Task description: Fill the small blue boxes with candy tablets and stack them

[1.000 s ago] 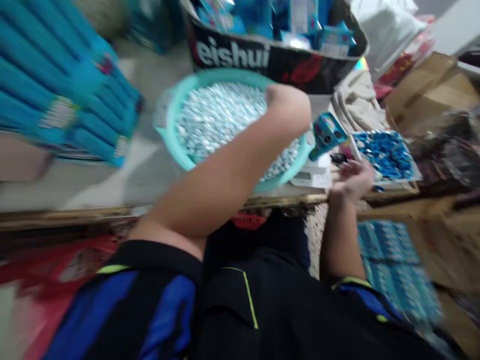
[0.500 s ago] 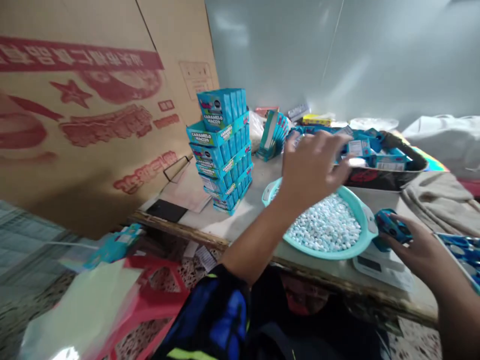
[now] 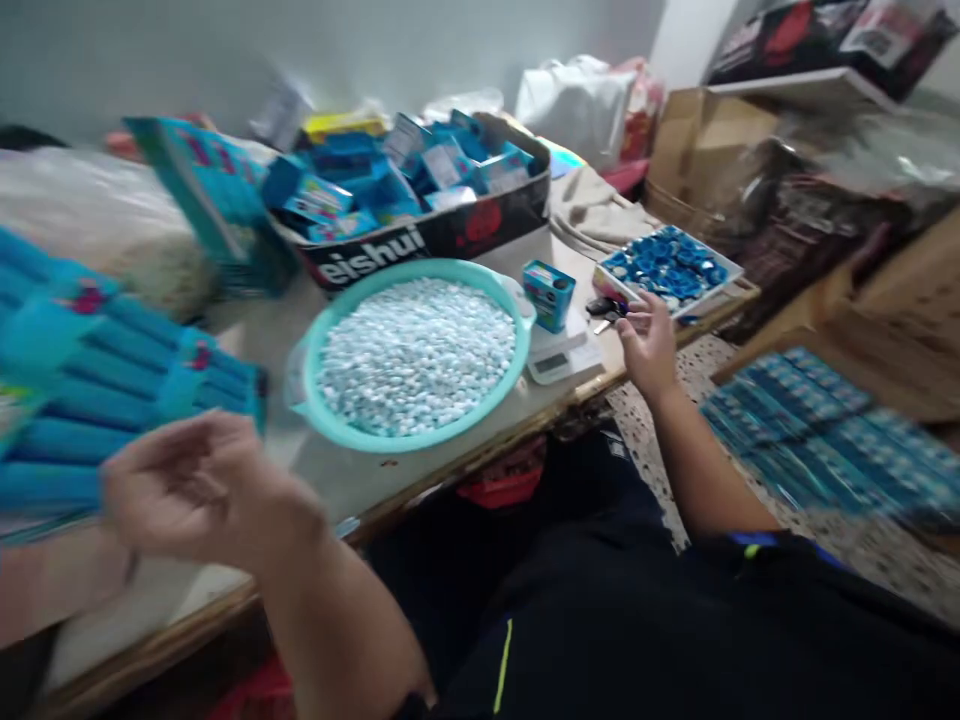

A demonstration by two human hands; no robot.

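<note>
- We have a long table point(image 3: 276, 345) in front.
- Our stack of blue boxes point(image 3: 135, 365) is on its left.
- Our round bowl point(image 3: 409, 441) of pale bits point(image 3: 420, 355) sits in the middle.
- Our tray point(image 3: 724, 284) of small blue things point(image 3: 667, 260) is at the right.
- Our left hand point(image 3: 206, 490) curls by the stack; we can't tell if it holds anything.
- Our right hand point(image 3: 649, 345), fingers bent, is by the keys point(image 3: 602, 307); we can't tell its grip.

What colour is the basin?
Light turquoise; the basin shows best in the head view.
</note>
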